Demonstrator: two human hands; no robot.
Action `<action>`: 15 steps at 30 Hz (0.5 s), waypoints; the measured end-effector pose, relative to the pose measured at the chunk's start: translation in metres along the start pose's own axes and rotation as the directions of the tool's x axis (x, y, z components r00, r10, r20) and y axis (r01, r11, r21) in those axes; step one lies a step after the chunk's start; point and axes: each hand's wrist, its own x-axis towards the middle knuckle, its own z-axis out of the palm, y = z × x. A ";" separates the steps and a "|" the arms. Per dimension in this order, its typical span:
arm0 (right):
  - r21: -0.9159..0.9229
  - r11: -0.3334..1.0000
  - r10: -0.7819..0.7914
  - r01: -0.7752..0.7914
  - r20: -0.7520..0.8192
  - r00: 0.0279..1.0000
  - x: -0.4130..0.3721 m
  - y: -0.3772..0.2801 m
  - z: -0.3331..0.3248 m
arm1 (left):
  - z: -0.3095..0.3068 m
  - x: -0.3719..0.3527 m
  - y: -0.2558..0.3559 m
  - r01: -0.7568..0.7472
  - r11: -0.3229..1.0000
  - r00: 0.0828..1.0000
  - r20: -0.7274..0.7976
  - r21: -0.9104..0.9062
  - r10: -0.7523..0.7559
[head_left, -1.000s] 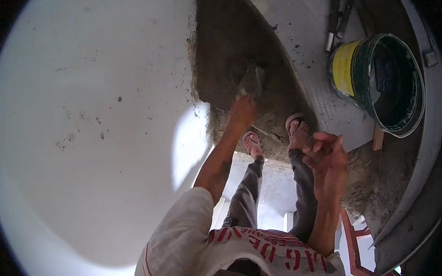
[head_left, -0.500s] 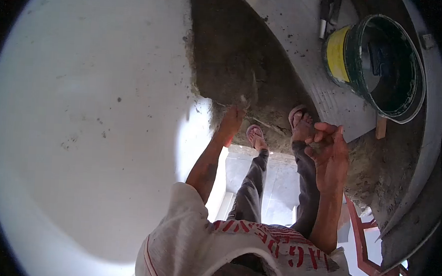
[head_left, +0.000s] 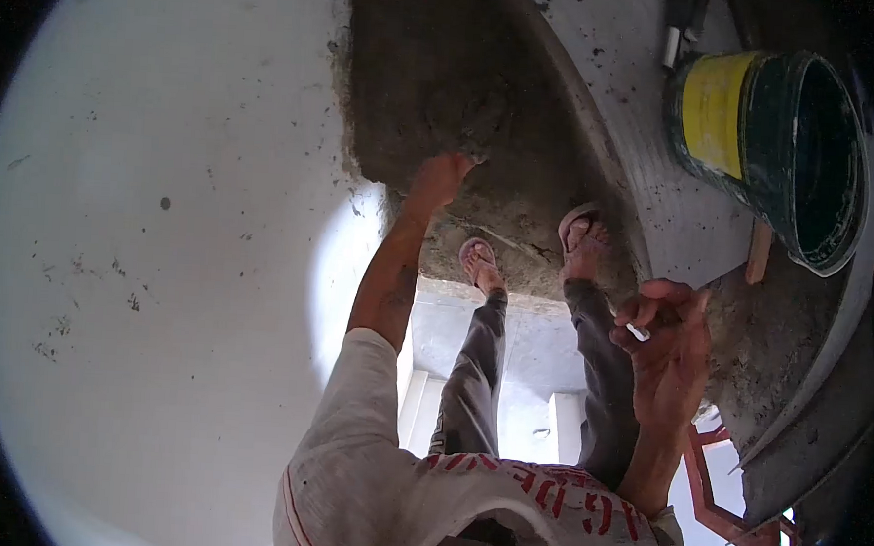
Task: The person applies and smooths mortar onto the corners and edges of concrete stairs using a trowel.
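Note:
My left hand (head_left: 440,181) is closed, with its fingertips at the dark, rough mortar surface (head_left: 437,75); whatever it grips is too small to make out. Palm up and fingers curled, my right hand (head_left: 668,359) is raised at the right, in front of my leg. A small white object (head_left: 637,332) is pinched between its fingers. Above and right of that hand, a dark green bucket (head_left: 775,133) with a yellow band lies tilted, its opening towards the right.
A pale, speckled surface (head_left: 161,259) fills the left side. My sandalled feet (head_left: 482,265) are on the rough ledge. Dark-handled tools (head_left: 677,33) lie near the bucket, with a wooden piece (head_left: 758,252) below it. A red metal frame (head_left: 708,485) is at the lower right.
My left hand has moved up and to the left over the dark surface. My right hand is lower, and the white object now shows. The view has shifted, and the bucket appears farther right.

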 end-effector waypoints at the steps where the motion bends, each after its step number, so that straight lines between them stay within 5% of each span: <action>1: 0.007 1.000 -0.010 0.010 0.006 1.000 -0.002 0.000 0.000 | -0.008 0.000 -0.007 0.000 1.000 1.000 -0.015 0.004 0.000; 2: 0.012 1.000 -0.023 0.023 0.010 1.000 -0.002 0.001 -0.001 | -0.046 -0.007 0.025 0.320 0.901 0.946 0.156 -0.292 -0.286; 3: 0.012 0.999 -0.031 0.031 0.017 0.999 -0.004 0.002 -0.003 | -0.068 -0.010 0.043 0.610 0.624 0.792 0.397 -0.488 -0.463; 4: 0.014 0.998 -0.054 0.053 0.046 0.997 -0.008 0.002 -0.005 | -0.069 -0.010 0.033 0.607 0.625 0.794 0.392 -0.490 -0.464; 6: 0.014 0.998 -0.067 0.066 0.075 0.995 -0.008 0.003 -0.008 | -0.068 -0.018 0.018 0.692 0.287 0.714 0.571 -0.662 -0.405; 13: -0.036 0.996 -0.078 0.077 -0.015 0.997 -0.001 -0.002 -0.012 | -0.018 -0.067 0.031 0.633 0.234 0.731 0.470 -0.738 -0.495; 15: -0.024 0.999 -0.046 0.045 -0.029 0.999 0.002 -0.006 -0.006 | 0.014 -0.077 0.043 0.493 0.499 0.819 0.187 -0.712 -0.542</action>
